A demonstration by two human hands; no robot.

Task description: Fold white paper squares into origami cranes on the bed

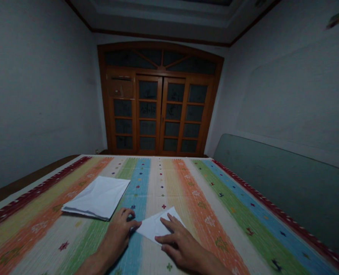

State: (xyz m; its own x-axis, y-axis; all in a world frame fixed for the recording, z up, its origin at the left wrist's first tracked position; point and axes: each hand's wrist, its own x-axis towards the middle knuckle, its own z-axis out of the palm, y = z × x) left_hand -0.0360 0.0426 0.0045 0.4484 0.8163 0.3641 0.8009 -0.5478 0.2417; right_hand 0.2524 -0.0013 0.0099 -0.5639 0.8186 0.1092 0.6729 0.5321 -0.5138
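A small folded piece of white paper (149, 227) lies on the striped tablecloth (163, 183), close in front of me. Its left corner is at the thumb and curled fingers of my left hand (118, 230), which looks closed on that tip. Over the paper's right part rests my right hand (182, 244), palm down with its fingers spread, covering some of the sheet. Left of my hands sits a stack of white paper sheets (100, 196), apart from both.
The cloth covers a long table in stripes of several colours. Along the right side stands a pale green panel (272, 172). Wooden double doors (161, 114) with glass panes close off the far end, between white walls.
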